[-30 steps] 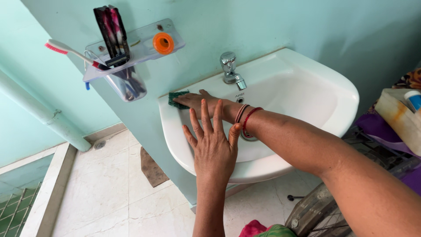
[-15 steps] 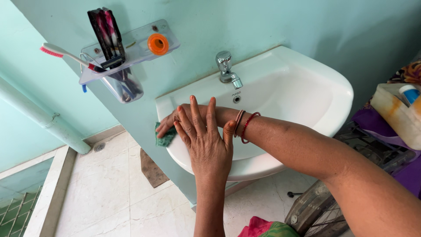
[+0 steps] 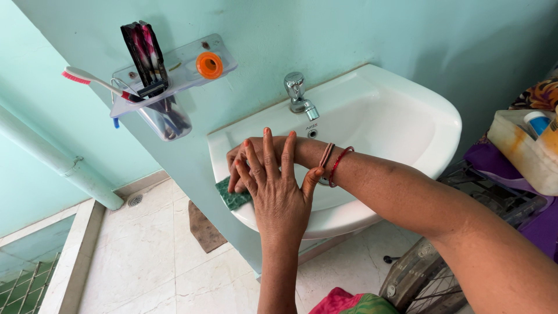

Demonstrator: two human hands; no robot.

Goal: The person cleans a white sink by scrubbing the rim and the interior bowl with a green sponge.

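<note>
green scrub pad (image 3: 233,197) | sink (image 3: 407,116) rim edge | under right hand (image 3: 247,160), left hand (image 3: 279,195)

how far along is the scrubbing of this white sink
Midway, apparently. The right hand presses a green scouring pad onto the left front rim of the white ceramic sink, with the left hand laid over it. No foam or water shows; the rest of the rim, the basin and the chrome tap remain.

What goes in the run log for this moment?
right hand: pressing green scrub pad on sink rim | left hand: laid over right
</note>
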